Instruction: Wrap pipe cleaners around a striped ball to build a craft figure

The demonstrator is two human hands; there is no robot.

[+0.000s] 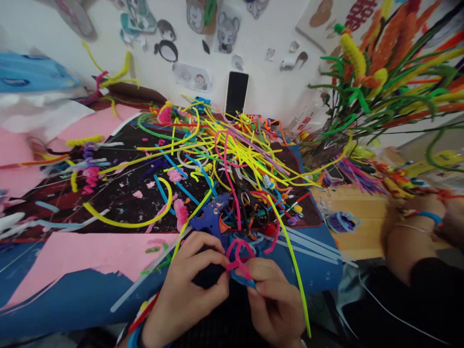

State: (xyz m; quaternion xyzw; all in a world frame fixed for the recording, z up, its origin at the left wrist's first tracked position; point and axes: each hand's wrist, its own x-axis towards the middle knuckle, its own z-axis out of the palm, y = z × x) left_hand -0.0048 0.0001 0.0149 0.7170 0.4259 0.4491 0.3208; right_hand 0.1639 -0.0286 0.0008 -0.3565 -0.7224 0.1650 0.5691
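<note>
Between my two hands is a bent pink pipe cleaner [238,263], looped at the top, with a short blue pipe cleaner [242,279] beneath it. My left hand [197,285] pinches its left side between thumb and fingertips. On the right side, my right hand [277,295] grips the pink and blue ends, its fingers curled. Just beyond my left fingers lies a blue hot glue gun [213,212] with an orange trigger. Black-handled scissors [248,200] rest behind the pink loops. A long yellow-green pipe cleaner [292,256] hangs over the table edge by my right hand.
A tangle of yellow pipe cleaners [235,150] covers the dark mat. Clear glue sticks [311,246] lie at the right edge, pink paper [90,256] at the left. A phone [237,92] leans on the wall. Another person's arm [416,232] is at right, below pipe-cleaner flowers [391,63].
</note>
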